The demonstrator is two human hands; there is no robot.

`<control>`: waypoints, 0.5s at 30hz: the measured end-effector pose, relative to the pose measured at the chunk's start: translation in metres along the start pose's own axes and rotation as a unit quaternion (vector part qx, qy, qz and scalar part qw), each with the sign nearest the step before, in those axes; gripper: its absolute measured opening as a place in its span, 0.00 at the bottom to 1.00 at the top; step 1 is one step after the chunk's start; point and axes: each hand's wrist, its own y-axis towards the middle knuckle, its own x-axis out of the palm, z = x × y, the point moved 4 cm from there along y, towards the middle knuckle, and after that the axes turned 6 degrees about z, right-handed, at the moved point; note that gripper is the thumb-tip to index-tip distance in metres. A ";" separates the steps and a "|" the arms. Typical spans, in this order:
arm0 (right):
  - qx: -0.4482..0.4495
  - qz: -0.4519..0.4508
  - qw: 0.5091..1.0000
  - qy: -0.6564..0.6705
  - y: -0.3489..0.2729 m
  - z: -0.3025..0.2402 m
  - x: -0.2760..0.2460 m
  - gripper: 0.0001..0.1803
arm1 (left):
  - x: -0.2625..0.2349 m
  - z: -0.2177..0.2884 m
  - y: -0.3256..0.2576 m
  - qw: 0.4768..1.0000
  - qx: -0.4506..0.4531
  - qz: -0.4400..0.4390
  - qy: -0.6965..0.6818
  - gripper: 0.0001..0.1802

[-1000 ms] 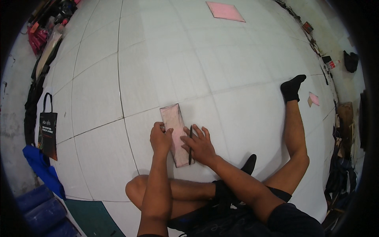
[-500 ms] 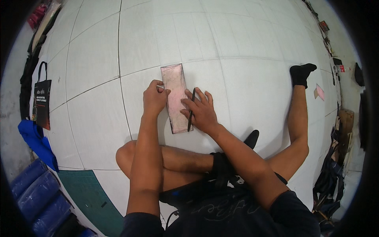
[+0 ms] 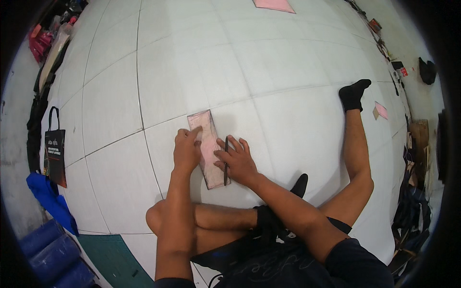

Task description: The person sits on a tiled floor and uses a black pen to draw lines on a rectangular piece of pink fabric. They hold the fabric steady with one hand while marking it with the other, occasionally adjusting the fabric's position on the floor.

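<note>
A long, flat pink and tan rectangular piece [image 3: 209, 144] with dark-outlined edges lies on the white tiled floor before me. My left hand [image 3: 186, 152] is at its left edge, index finger stretched over the upper part and the other fingers partly bent. On the right side of the strip my right hand [image 3: 240, 164] holds a slim black pen [image 3: 225, 175] upright across its fingers. Those fingertips rest on or just over the strip's right edge. Whether the left fingertip touches the surface is hard to tell.
Another pink piece [image 3: 276, 5] lies at the far edge, and a small pink and tan scrap [image 3: 381, 110] near my outstretched foot. At left are a black bag [image 3: 54, 156], blue cloth [image 3: 50, 199], blue rolls [image 3: 55, 254] and a green mat [image 3: 113, 261].
The view has tilted farther ahead, so the scene sits lower. My left index finger has gone from the strip's left edge to extending over its surface. My right hand keeps the pen.
</note>
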 end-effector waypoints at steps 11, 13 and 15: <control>0.026 -0.006 0.999 0.035 0.005 -0.001 -0.008 0.18 | -0.012 0.039 0.015 0.958 0.093 -0.250 0.106 0.70; 0.065 0.003 0.992 0.104 0.015 0.010 -0.016 0.18 | -0.014 0.046 0.012 0.948 0.096 -0.263 0.154 0.77; 0.117 0.038 0.975 0.184 0.029 0.025 -0.022 0.19 | -0.006 0.046 0.011 0.942 0.113 -0.247 0.195 0.79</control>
